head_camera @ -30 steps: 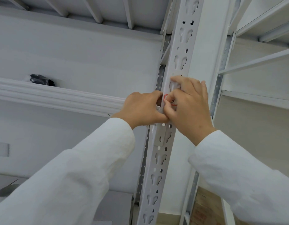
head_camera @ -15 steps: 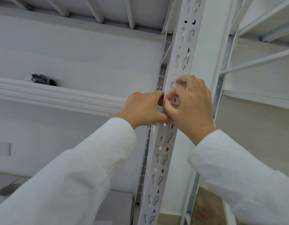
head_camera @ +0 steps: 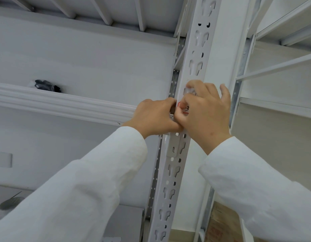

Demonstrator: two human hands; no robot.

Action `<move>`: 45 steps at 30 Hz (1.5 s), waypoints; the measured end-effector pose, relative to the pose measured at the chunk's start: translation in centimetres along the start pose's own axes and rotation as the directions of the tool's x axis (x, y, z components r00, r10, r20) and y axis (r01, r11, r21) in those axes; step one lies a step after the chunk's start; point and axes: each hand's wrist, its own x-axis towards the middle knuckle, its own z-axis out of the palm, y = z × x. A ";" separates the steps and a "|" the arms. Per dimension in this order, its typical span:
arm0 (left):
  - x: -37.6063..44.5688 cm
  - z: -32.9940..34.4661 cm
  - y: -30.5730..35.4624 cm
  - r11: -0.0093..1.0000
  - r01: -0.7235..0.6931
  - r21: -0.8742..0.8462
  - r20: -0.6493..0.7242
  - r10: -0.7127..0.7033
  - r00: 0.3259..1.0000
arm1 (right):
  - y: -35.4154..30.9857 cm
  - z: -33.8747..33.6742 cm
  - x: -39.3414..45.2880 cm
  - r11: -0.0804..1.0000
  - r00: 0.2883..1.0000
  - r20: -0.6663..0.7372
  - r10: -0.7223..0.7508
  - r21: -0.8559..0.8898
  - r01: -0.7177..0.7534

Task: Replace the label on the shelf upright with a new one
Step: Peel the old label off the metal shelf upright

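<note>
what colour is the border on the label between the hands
Red, on a white label with dark handwriting; seen in the head view.

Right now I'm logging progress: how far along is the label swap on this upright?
Nothing looks finished. In hand: both hands work a red-edged label on the shelf upright; the left hand grips beside it and the right hand pinches over it. I can't tell old from new, so removal or final sticking may remain.

Both arms raised, white sleeves. L hand curled, knuckles up, thumb tip against R hand; R fingers bent, thumb and forefinger pinching together.
</note>
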 end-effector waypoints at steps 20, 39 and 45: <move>0.0 0.1 -0.2 1.000 0.011 -0.006 -0.009 -0.011 1.000 | -0.1 -0.6 0.2 0.983 0.997 0.064 0.053 0.173 -0.064; -0.1 -0.2 0.1 1.000 0.011 0.007 0.025 -0.011 1.000 | -1.1 -0.9 0.8 0.993 0.970 0.213 0.114 0.003 -0.117; 0.0 -0.1 0.0 1.000 0.015 0.015 0.030 -0.016 0.999 | -1.6 -0.9 0.8 0.989 0.962 0.231 0.146 -0.013 -0.147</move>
